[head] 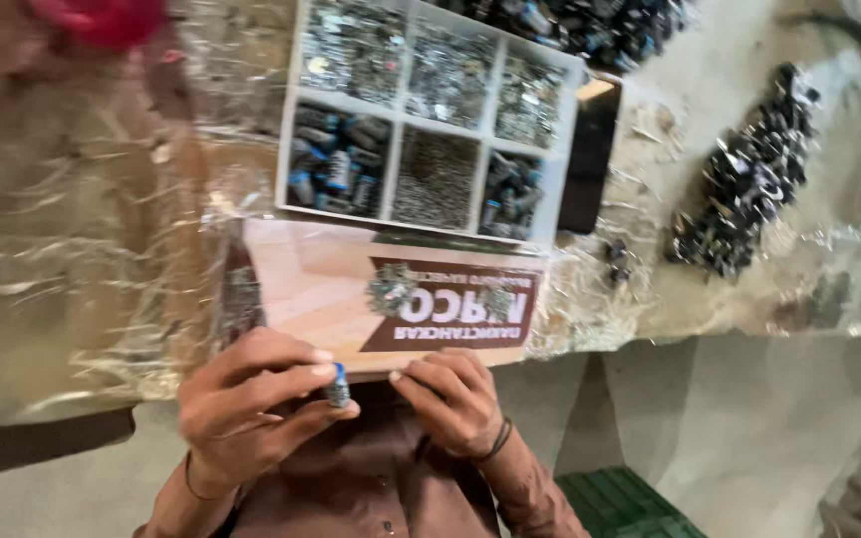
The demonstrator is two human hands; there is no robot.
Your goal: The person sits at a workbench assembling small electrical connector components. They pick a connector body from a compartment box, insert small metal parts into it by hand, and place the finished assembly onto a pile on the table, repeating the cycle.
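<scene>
Left hand (251, 403): closed around a small blue-and-silver cylindrical part (338, 386), pinched between thumb and fingertips just below the printed cardboard sheet (351, 294).
Right hand (455, 399): fingers curled, set just right of the part; whether anything is gripped cannot be told.
Divided tray (430, 120): laid above the cardboard sheet, its compartments filled with small metal pieces.
Dark pile of parts (749, 174): spread well right of the tray.

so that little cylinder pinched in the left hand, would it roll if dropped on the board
Probably. The small cylinder looks round-sided and smooth, so on its side it would likely roll on the flat board. The left hand holds it with fingertips only, so it seems light. Stood on end it might tip easily, being narrow.
</scene>
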